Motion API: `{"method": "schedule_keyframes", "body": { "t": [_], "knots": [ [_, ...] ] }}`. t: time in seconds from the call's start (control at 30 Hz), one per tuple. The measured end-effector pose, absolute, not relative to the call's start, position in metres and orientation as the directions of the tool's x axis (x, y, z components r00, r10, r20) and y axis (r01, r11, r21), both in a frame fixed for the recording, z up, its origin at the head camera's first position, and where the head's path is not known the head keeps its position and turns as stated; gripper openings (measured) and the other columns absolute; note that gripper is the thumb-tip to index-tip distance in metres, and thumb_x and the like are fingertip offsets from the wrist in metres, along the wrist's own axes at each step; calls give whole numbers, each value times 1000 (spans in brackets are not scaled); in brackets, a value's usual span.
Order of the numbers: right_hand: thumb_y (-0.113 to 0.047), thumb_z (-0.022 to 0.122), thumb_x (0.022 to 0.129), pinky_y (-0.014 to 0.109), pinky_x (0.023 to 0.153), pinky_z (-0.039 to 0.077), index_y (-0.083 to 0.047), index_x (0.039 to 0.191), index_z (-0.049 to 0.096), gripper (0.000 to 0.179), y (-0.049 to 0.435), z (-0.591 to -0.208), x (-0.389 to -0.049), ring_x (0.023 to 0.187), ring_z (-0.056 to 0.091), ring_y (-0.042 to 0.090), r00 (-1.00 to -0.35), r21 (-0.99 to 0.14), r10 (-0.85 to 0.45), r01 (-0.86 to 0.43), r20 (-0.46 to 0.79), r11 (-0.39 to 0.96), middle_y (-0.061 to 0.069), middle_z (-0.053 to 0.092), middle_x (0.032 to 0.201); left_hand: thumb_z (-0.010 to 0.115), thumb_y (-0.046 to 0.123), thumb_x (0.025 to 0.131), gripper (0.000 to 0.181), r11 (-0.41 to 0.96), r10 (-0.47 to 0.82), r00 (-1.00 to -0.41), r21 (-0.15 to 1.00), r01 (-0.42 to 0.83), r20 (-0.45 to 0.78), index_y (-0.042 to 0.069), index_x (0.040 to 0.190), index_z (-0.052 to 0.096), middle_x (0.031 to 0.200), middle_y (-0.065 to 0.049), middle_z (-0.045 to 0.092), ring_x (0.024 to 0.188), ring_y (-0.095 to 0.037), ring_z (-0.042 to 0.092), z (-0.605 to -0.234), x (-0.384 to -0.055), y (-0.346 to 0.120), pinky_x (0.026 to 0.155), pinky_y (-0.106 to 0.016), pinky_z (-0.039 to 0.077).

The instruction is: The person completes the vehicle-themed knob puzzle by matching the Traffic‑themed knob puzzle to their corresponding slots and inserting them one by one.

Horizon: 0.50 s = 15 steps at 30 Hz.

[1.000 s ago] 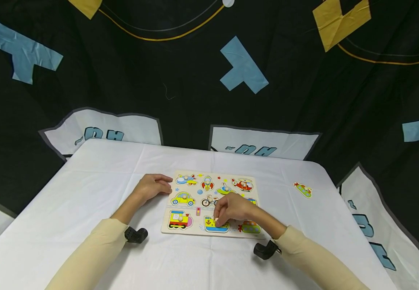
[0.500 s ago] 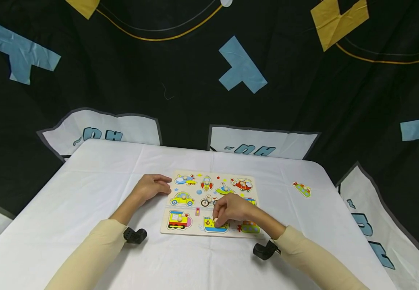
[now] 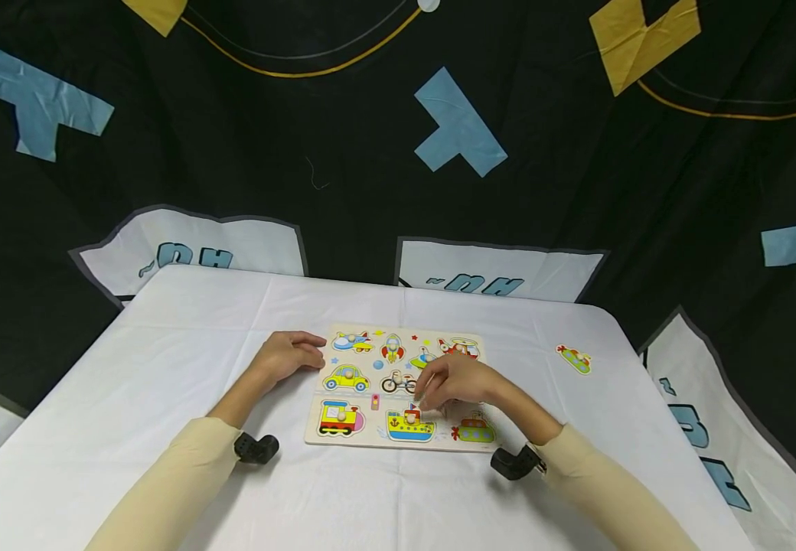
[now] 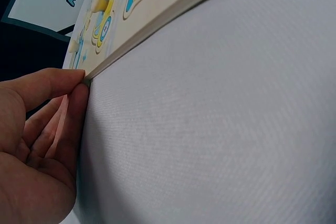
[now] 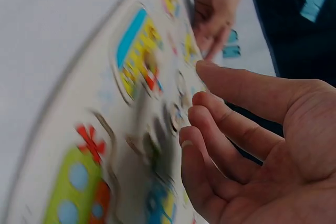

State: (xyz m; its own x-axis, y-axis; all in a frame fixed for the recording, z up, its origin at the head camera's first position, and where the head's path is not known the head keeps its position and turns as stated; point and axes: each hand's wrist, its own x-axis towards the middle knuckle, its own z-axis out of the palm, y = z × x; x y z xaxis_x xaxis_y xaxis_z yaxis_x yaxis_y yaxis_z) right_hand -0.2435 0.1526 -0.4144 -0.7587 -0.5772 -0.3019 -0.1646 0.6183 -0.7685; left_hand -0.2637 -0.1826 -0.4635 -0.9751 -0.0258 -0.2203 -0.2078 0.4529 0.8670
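A wooden knob puzzle board (image 3: 376,438) with vehicle pictures lies on the white cloth. My left hand (image 3: 288,356) is beside its left edge, and in the left wrist view the fingertips (image 4: 76,80) touch that edge. My right hand (image 3: 456,380) hovers over the board's right half, fingers loosely curled and holding nothing, as the right wrist view shows. The ship piece (image 3: 410,432) lies in the front row just below those fingers, its knob uncovered. To its left is the train piece (image 3: 337,419). My right hand partly covers the helicopter piece (image 3: 465,346).
A loose green submarine piece (image 3: 575,360) lies on the tablecloth (image 3: 233,505), right of the board. A matching green submarine picture (image 3: 474,431) shows at the board's front right. Behind the table hangs a black curtain (image 3: 343,191).
My right hand has let go of the ship piece's knob and moved up and slightly right, uncovering the ship. My left hand stays at the board's left edge.
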Motion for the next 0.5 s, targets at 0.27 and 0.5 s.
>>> {"method": "schedule_keyframes", "body": {
  "t": [0.27, 0.5],
  "knots": [
    [-14, 84, 80, 36, 73, 53, -3, 101, 75, 25, 183, -402, -259, 74, 62, 16, -861, -787, -447, -97, -241, 610, 2, 71, 80, 79, 9, 82, 45, 447, -18, -976, 871, -204, -219, 3, 125, 69, 81, 0, 74, 75, -12, 66, -462, -263, -183, 74, -24, 51],
    [-12, 84, 78, 37, 79, 53, 1, 108, 73, 35, 213, -394, -265, 83, 62, 17, -928, -808, -324, -44, -185, 587, 4, 71, 87, 79, 8, 82, 45, 443, -14, -975, 873, -205, -221, 4, 125, 69, 83, -1, 74, 76, -12, 66, -462, -262, -182, 73, -24, 53]
  ]
}}
